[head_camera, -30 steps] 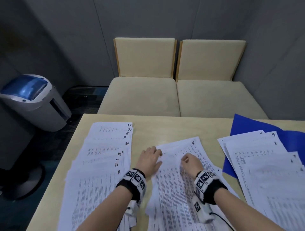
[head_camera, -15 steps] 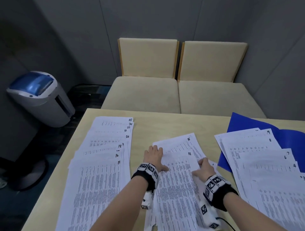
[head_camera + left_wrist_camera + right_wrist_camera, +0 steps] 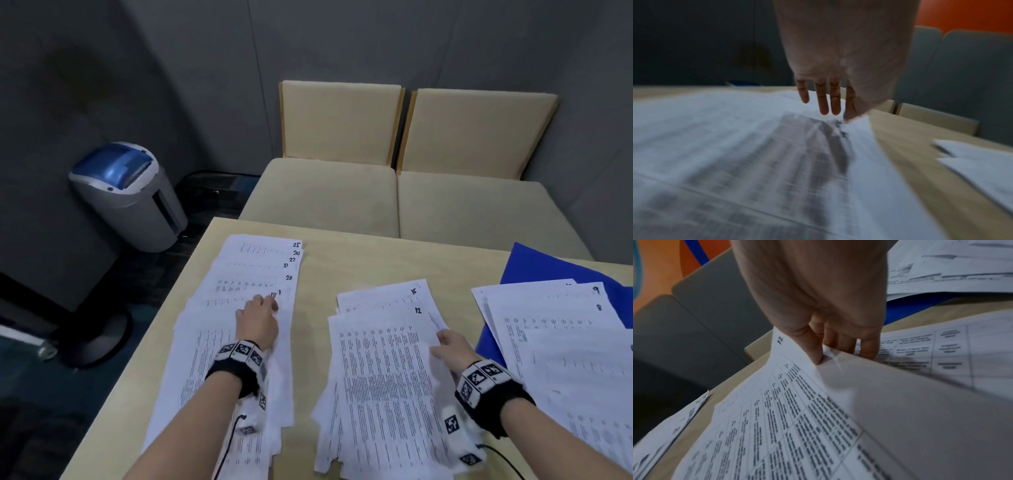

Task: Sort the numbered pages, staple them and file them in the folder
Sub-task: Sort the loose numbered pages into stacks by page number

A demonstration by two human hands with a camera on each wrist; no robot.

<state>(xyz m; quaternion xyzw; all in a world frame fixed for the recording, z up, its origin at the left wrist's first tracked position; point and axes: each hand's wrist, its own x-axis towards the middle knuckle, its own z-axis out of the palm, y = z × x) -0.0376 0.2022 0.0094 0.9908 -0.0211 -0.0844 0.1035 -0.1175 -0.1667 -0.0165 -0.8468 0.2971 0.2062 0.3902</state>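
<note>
- Head view: on the pale wooden table we see three spreads of white printed sheets with handwritten numbers. The left fan of pages, at nine o'clock, shows 25 down to 18 at its corners.
- Our left hand lies over that fan with fingers stretched forward, fingertips by the sheet marked 18; it grips nothing.
- The middle pile, at six o'clock, is topped by the white page marked 12, with a sheet marked 15 showing beyond it.
- Our right hand holds the right edge of page 12, thumb on top of it.
- At three o'clock the right spread of pages, with 9 and 8 legible, lies across the flat blue folder.
- Two beige cushioned chairs stand at twelve o'clock, and a grey bin with a blue lid sits on the floor at ten o'clock.
- Left wrist view: the left hand is flat and relaxed, its straight fingers reaching down to the blurred sheets; whether they all touch we cannot tell.
- Right wrist view: the right hand pinches page 12 at its edge, thumb above, fingers curled beneath, and the sheet is lifted and bowed. The blue folder lies at two o'clock under more pages.
</note>
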